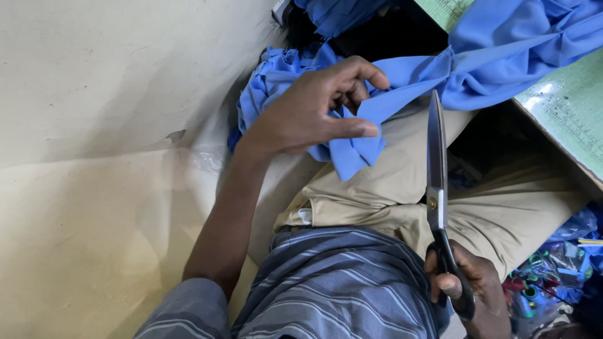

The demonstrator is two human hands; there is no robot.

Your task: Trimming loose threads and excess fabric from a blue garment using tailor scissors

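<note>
My left hand (314,107) pinches a folded strip of blue cloth (402,81) over my lap, thumb and fingers closed on its edge. The cloth runs up and right to a larger bunch of the same blue fabric (521,44) lying on the table. My right hand (468,285) grips the black handles of long steel scissors (435,163). The blades point upward, closed or nearly closed, and their tip sits just right of the pinched strip. Khaki trousers (389,188) and a striped blue-grey shirt (339,289) fill the lower middle.
A green cutting mat (565,107) covers the table at upper right, its wooden edge close to my right knee. A beige wall or board (94,125) fills the left side. More blue cloth (276,69) is heaped behind my left hand. Coloured scraps in plastic (553,276) lie at lower right.
</note>
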